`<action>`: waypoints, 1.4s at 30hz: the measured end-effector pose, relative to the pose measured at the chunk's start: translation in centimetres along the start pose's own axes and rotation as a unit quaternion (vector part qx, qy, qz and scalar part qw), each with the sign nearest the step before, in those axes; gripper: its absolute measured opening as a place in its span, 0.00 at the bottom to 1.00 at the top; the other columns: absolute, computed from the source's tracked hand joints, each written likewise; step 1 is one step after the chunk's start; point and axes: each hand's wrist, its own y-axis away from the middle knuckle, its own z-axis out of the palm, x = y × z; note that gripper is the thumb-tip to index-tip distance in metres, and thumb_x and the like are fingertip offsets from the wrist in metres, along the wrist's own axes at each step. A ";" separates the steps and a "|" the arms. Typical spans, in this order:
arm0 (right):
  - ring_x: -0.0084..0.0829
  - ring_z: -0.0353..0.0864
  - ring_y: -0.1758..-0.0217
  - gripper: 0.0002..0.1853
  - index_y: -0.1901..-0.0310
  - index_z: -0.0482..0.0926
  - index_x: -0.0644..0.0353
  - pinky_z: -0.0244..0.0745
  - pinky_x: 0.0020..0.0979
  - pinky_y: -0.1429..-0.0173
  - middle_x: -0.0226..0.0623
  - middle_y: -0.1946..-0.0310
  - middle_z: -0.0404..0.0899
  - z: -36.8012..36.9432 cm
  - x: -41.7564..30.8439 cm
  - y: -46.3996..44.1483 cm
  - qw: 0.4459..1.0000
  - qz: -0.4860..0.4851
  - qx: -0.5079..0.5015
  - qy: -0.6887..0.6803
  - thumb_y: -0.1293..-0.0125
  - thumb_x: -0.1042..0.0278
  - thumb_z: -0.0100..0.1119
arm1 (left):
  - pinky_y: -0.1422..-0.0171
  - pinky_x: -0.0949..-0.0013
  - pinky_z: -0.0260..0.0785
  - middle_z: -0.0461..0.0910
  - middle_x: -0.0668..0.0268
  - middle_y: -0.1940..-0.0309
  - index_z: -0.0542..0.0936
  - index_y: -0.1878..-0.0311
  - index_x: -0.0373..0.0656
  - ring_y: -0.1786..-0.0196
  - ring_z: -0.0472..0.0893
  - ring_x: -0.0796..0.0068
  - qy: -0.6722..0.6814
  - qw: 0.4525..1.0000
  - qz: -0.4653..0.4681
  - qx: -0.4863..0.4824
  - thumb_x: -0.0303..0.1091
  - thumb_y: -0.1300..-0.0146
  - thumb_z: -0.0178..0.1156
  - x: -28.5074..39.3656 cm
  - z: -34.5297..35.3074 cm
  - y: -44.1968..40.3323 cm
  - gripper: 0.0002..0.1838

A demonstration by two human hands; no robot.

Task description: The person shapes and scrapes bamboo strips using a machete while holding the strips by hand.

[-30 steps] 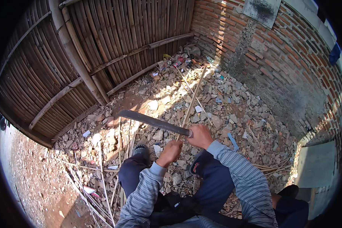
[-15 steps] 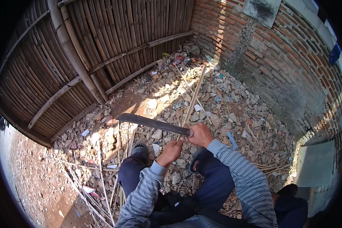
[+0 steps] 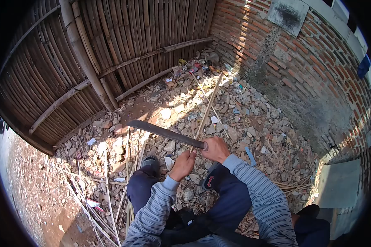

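My right hand (image 3: 215,149) is closed around the handle of a machete (image 3: 167,133), whose dark blade points to the left. The blade lies across a long bamboo strip (image 3: 209,105) that runs away from me over the rubble. My left hand (image 3: 184,164) grips the near end of that strip, just below the blade, with the thumb along it. Both hands are close together, above and between my shoes. The machete's grip is mostly hidden inside my right fist.
Thin bamboo strips (image 3: 107,189) lie at my left, and more strips (image 3: 294,185) at my right. Broken stones (image 3: 255,123) cover the ground. A bamboo fence (image 3: 152,29) stands ahead on the left, a brick wall (image 3: 251,37) on the right. Another person's leg (image 3: 313,230) shows at lower right.
The hands, machete and bamboo strip have shifted only slightly left in view. Both grips stay the same, and the blade still crosses the strip.
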 end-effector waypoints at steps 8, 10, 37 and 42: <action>0.58 0.88 0.66 0.12 0.61 0.90 0.51 0.85 0.54 0.56 0.51 0.74 0.86 -0.1 -0.5 0.3 1.000 -0.011 0.017 0.016 0.46 0.57 0.68 | 0.47 0.39 0.71 0.82 0.33 0.61 0.80 0.56 0.30 0.52 0.82 0.29 -0.038 0.999 0.018 0.019 0.48 0.19 0.51 0.8 -0.1 0.0 0.25; 0.57 0.88 0.67 0.12 0.62 0.90 0.51 0.85 0.54 0.56 0.51 0.74 0.85 -0.4 -0.9 0.4 1.000 -0.004 0.018 0.025 0.46 0.57 0.68 | 0.47 0.39 0.72 0.82 0.33 0.61 0.80 0.55 0.30 0.52 0.82 0.29 -0.046 0.999 0.018 0.011 0.47 0.19 0.51 0.6 0.0 0.0 0.24; 0.58 0.84 0.69 0.10 0.72 0.84 0.60 0.77 0.51 0.62 0.50 0.78 0.81 -1.4 2.6 -1.0 0.999 -0.030 0.042 0.014 0.44 0.61 0.68 | 0.60 0.40 0.67 0.77 0.36 0.73 0.77 0.61 0.29 0.64 0.78 0.28 -0.054 0.991 0.101 0.076 0.41 0.18 0.51 2.4 0.6 1.5 0.21; 0.57 0.86 0.66 0.13 0.67 0.87 0.61 0.80 0.52 0.58 0.52 0.73 0.84 -1.4 3.2 -1.5 0.995 0.057 0.049 -0.061 0.45 0.59 0.70 | 0.59 0.36 0.69 0.79 0.34 0.72 0.78 0.61 0.30 0.63 0.80 0.28 -0.058 0.992 0.089 0.062 0.39 0.19 0.52 3.0 -0.2 2.0 0.19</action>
